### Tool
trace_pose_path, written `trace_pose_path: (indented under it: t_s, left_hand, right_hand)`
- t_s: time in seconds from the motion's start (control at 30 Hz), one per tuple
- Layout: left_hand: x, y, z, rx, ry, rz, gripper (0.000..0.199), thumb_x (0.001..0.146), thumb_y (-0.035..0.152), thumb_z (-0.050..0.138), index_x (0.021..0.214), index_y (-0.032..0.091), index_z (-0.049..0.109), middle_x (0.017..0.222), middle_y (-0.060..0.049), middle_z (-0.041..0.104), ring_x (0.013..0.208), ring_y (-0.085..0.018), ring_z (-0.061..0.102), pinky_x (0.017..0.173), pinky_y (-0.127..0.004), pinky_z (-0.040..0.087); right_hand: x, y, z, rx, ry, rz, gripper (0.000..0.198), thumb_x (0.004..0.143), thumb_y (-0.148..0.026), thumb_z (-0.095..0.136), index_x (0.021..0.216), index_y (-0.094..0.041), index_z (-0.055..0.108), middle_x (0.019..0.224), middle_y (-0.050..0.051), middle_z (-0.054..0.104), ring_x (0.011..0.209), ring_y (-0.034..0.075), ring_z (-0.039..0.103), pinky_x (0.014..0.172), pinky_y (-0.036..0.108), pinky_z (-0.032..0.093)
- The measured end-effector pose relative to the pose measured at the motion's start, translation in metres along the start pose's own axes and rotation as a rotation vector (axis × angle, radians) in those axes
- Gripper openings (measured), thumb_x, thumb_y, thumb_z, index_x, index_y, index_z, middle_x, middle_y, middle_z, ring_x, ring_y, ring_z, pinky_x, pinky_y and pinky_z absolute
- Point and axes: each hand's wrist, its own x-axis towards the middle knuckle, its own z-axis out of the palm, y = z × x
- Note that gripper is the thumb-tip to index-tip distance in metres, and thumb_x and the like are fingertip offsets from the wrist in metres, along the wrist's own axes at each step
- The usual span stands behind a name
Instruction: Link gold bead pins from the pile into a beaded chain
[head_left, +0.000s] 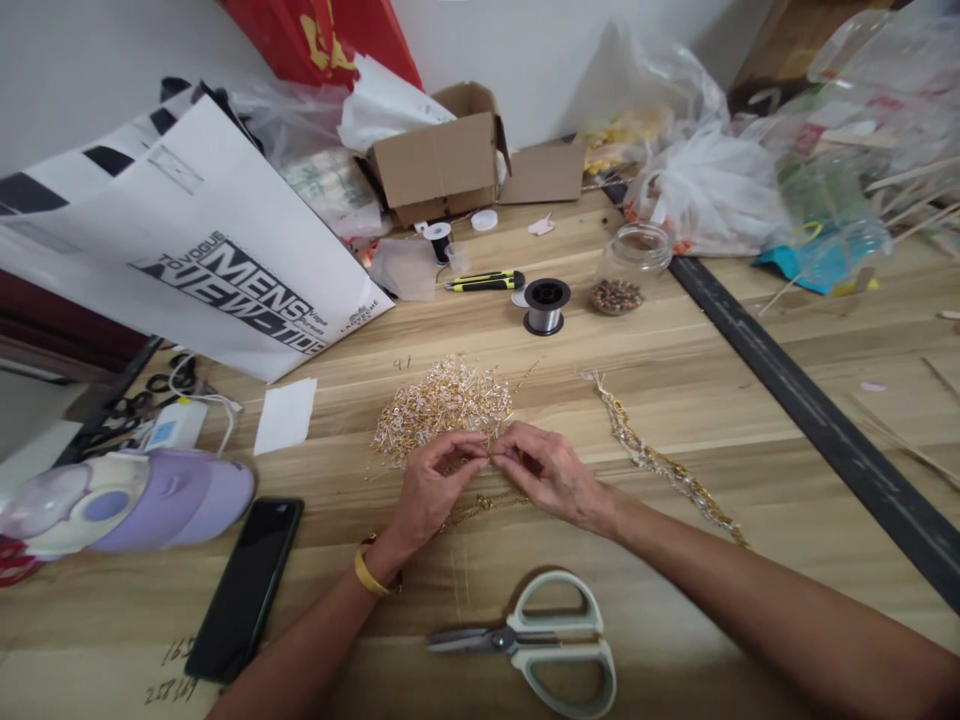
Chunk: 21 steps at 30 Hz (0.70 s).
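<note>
My left hand (441,485) and my right hand (551,472) meet at the fingertips, thumb and forefinger pinched on each. Whatever sits between the fingertips is too small to make out. Just beyond them spreads a pile of small gold and clear charms (442,405). A thin gold chain (484,507) lies on the table below the hands, its ends hidden by them. To the right rests a bundle of gold and clear bead strands (651,455). Scissors with pale handles (559,640) lie slightly spread nearer to me.
Behind the pile are a wire spool (546,308), a yellow-black utility knife (486,281) and a jar of beads (626,280). At left lie a phone (246,590), a purple bottle (169,500) and a white paper bag (195,230). A dark strip (795,400) crosses the right side.
</note>
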Motion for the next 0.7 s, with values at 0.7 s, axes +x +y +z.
trace_pose_path:
  t_s: [0.7]
  left_hand:
    - [0.0024,0.0064,-0.0046,0.026,-0.005,0.061,0.009,0.082,0.018,0.061,0.085,0.015,0.069,0.083,-0.005,0.068,0.079,-0.015,0.062,0.073,-0.025,0.049]
  right_hand:
    - [0.002,-0.0043,-0.0034,0.004,0.046,0.07,0.013,0.093,-0.027,0.049,0.094,-0.017,0.058,0.079,0.003,0.057,0.068,0.012,0.051,0.06,0.024,0.041]
